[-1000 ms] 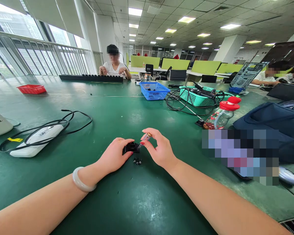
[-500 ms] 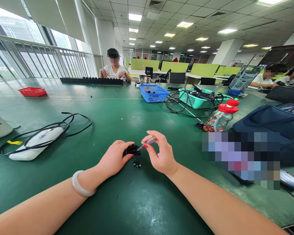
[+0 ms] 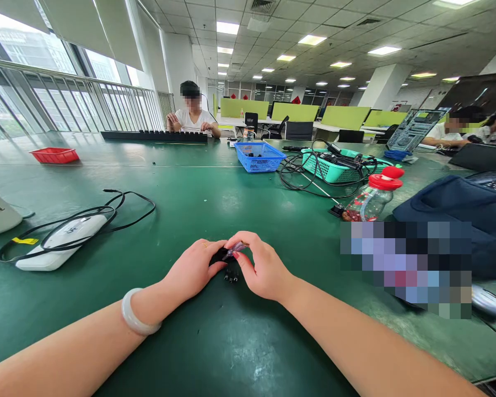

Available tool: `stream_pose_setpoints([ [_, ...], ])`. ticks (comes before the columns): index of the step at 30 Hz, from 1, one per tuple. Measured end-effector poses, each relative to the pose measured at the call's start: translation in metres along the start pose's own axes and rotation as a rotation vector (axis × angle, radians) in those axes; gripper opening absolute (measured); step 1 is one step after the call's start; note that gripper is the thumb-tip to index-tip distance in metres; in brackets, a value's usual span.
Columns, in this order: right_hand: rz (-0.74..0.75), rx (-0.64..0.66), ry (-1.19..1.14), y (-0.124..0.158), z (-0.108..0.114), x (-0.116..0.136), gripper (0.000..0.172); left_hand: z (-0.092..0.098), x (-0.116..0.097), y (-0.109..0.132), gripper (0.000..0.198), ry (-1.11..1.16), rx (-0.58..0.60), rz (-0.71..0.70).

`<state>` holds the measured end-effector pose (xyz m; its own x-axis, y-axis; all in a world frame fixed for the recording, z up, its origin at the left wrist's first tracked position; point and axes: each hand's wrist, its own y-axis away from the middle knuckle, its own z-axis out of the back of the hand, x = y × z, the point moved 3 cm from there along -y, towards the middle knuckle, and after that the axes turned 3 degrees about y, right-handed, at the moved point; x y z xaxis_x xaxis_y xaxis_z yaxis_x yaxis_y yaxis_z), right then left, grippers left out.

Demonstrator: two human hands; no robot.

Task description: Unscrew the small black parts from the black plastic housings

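My left hand (image 3: 195, 266), with a pale bangle on its wrist, grips a small black plastic part (image 3: 219, 256) on the green table (image 3: 182, 336) between thumb and fingers. In my right hand (image 3: 264, 271) is a small screwdriver (image 3: 237, 248) with a clear pinkish handle, pinched between thumb and fingers. It slants down to the left, its tip at the black part; the exact contact point is too small to tell. Just below the two hands lies another small black piece (image 3: 231, 275) with shiny metal bits. My fingers hide much of the held part.
To the left lies a white device (image 3: 62, 242) wrapped in black cable. A red tray (image 3: 54, 155), a blue basket (image 3: 260, 164) and a green basket (image 3: 330, 173) with cables stand farther back. At right are a red-lidded bottle (image 3: 372, 198) and a dark bag (image 3: 450, 204). A person (image 3: 192, 118) sits opposite.
My right hand has moved left and a little down with the screwdriver, which now lies lower over the black part, close to my left fingers. My left hand has stayed almost still.
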<state>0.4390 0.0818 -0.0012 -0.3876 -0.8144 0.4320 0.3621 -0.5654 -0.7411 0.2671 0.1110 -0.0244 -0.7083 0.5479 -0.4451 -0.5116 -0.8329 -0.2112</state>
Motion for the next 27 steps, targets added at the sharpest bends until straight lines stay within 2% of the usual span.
stream_pose_setpoints([
  [4,0.012,0.007,0.014,0.0,-0.001,0.001,0.036,0.0,0.001,0.0,0.027,-0.007,-0.014,-0.018],
  [10,0.088,-0.186,0.093,0.003,0.006,0.005,0.044,0.0,0.004,0.0,0.038,-0.034,-0.021,0.045],
  [12,0.095,-0.21,0.114,0.003,0.007,0.005,0.044,0.0,0.003,0.0,0.042,-0.042,-0.014,0.046],
  [20,-0.028,-0.111,0.125,0.002,0.0,-0.008,0.036,0.002,-0.002,0.001,0.041,-0.011,0.031,0.016],
  [27,-0.161,-0.127,0.071,-0.001,0.003,-0.02,0.026,0.0,0.001,-0.001,0.039,-0.017,-0.058,-0.055],
])
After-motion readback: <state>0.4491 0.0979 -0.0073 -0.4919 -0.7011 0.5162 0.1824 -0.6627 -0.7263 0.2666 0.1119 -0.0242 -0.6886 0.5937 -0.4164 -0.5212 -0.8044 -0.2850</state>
